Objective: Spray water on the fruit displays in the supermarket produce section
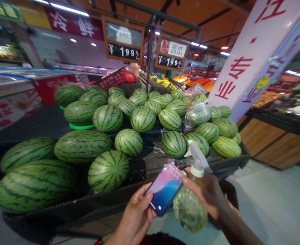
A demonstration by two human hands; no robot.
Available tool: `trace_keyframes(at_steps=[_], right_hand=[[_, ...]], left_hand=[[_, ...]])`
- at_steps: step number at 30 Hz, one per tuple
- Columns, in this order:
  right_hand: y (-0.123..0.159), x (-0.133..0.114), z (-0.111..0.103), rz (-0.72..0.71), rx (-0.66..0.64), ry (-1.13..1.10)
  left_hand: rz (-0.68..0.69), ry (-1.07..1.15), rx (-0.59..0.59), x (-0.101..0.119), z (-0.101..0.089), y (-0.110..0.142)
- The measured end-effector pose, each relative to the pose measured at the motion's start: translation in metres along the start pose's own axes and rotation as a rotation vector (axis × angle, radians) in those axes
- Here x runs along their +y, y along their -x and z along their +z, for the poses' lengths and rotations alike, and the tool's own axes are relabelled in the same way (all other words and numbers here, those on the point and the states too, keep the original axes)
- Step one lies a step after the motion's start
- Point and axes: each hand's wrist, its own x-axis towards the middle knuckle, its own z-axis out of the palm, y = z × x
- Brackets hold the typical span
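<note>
Gripping a phone (165,189) in my left hand (137,214), fingers curled round its edge, I hold it just above the near edge of the display. My right hand (206,194) closes around the neck of a spray bottle (190,207), right beside the phone. Beyond them, striped watermelons (108,171) heap across a black mesh bench (70,207), one inside a plastic bag (198,113). Farther off, price signs (123,39) hang from a metal pole (150,58), near a banner (252,58) with red characters, and fruit stalls (198,81) stand behind.
</note>
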Motion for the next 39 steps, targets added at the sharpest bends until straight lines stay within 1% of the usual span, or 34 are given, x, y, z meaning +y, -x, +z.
trace_keyframes(at_steps=[6,8,13,19,26,30,33,36,39], right_hand=[[-0.005,-0.003,0.001,0.081,-0.107,-0.149],[-0.006,-0.006,0.002,0.075,-0.106,-0.149],[-0.007,-0.009,0.003,0.084,-0.108,-0.167],[-0.007,-0.012,0.003,0.056,-0.073,-0.137],[-0.009,-0.013,0.001,0.064,-0.087,-0.178],[-0.011,-0.009,-0.001,0.069,-0.131,-0.178],[-0.011,-0.007,-0.004,0.049,-0.145,-0.146],[-0.011,-0.009,-0.006,0.008,-0.151,-0.101],[-0.01,-0.014,-0.008,-0.06,-0.146,-0.057]], left_hand=[[-0.162,-0.02,-0.124,0.002,0.004,0.007],[-0.19,-0.043,-0.166,0.003,0.007,0.009],[-0.191,-0.015,-0.179,0.005,0.011,0.01],[-0.207,0.024,-0.23,0.002,0.009,0.008],[-0.226,0.046,-0.355,0.001,0.009,0.005],[-0.23,0.056,-0.404,0.001,0.01,0.0],[-0.237,0.056,-0.404,-0.001,0.012,-0.003],[-0.258,0.045,-0.377,-0.004,0.014,-0.005],[-0.28,0.024,-0.285,-0.006,0.015,-0.006]])
